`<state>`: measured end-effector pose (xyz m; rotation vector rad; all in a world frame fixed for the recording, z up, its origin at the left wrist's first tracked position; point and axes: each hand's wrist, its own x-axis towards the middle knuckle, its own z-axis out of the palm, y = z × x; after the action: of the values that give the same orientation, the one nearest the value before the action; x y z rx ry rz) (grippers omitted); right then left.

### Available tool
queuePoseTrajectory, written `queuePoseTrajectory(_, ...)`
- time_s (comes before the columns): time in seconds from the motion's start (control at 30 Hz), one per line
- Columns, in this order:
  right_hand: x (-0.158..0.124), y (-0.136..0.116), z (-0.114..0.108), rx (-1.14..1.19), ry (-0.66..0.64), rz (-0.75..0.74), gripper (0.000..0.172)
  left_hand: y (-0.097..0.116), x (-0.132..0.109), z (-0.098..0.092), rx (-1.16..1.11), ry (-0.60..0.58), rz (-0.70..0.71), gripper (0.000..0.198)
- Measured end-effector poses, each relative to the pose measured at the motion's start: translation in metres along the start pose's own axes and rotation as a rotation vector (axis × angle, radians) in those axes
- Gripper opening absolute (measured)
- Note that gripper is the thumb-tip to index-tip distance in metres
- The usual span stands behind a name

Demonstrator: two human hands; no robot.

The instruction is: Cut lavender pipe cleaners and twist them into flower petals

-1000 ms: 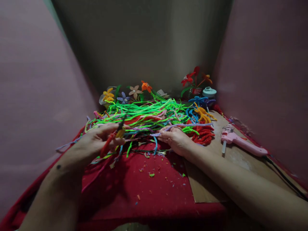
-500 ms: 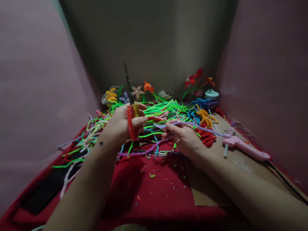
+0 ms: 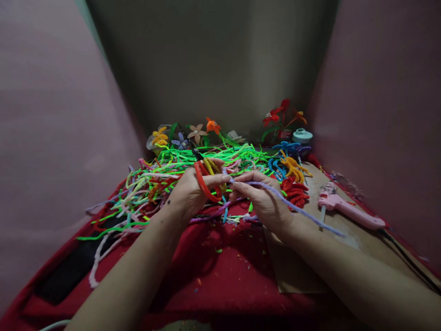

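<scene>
My left hand point(image 3: 188, 189) is closed around the scissors point(image 3: 201, 180), whose red and yellow handles loop over the fingers while the dark blades point up and away. Its thumb and fingertips also pinch one end of a lavender pipe cleaner point(image 3: 287, 201). My right hand point(image 3: 265, 200) grips the same stem just beside, fingertips nearly meeting those of the left. From there the long free part trails to the right, over my right wrist. Beneath and behind both hands lies a heap of green pipe cleaners point(image 3: 220, 154) mixed with other colours.
A pink glue gun point(image 3: 351, 211) lies on a cardboard sheet point(image 3: 303, 271) at right, its cord trailing off. Red petal loops point(image 3: 294, 194) and orange ones point(image 3: 292, 168) sit nearby. Flowers, including an orange one point(image 3: 212, 125), stand behind. Scraps dot the red cloth point(image 3: 220, 280).
My left hand has come right and slightly down to meet my right hand, and now pinches the lavender pipe cleaner too. The scissors have tilted further left. The stem's free end hangs lower.
</scene>
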<state>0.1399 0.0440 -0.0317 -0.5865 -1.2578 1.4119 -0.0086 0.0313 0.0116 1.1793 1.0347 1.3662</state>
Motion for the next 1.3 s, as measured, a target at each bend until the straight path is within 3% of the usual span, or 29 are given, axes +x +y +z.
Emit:
queuePoseTrajectory(0.17, 0.0, 0.0, 0.0, 0.004, -0.032, 0.006, 0.011, 0.005, -0.001, -0.002, -0.01, 0.013, 0.021, 0.037)
queuePoseTrajectory(0.4, 0.01, -0.002, -0.009, 0.262, -0.211, 0.265, 0.02, 0.01, 0.005, -0.011, 0.072, -0.098, -0.047, 0.038)
queuePoseTrajectory(0.6, 0.007, 0.0, -0.009, 0.125, -0.224, 0.31, 0.013, 0.009, 0.003, -0.009, 0.211, -0.137, 0.028, 0.035)
queuePoseTrajectory(0.8, 0.004, 0.006, -0.006, 0.156, -0.184, 0.333, 0.016, 0.009, 0.0, -0.001, 0.207, -0.098, 0.022, 0.032)
queuePoseTrajectory(0.93, 0.002, 0.005, -0.005, 0.163, -0.18, 0.301, 0.014, 0.009, 0.006, 0.002, 0.112, -0.07, -0.07, 0.033)
queuePoseTrajectory(1.1, 0.002, 0.004, -0.006, 0.19, -0.155, 0.326, 0.017, 0.002, 0.015, -0.002, -0.016, -0.161, -0.227, 0.03)
queuePoseTrajectory(1.2, 0.004, 0.001, -0.005, 0.178, -0.107, 0.291, 0.016, 0.002, 0.015, -0.005, 0.137, -0.105, -0.109, 0.03)
queuePoseTrajectory(1.3, 0.006, -0.003, -0.004, 0.22, -0.017, 0.271, 0.016, 0.005, 0.008, -0.008, 0.518, -0.046, 0.035, 0.024)
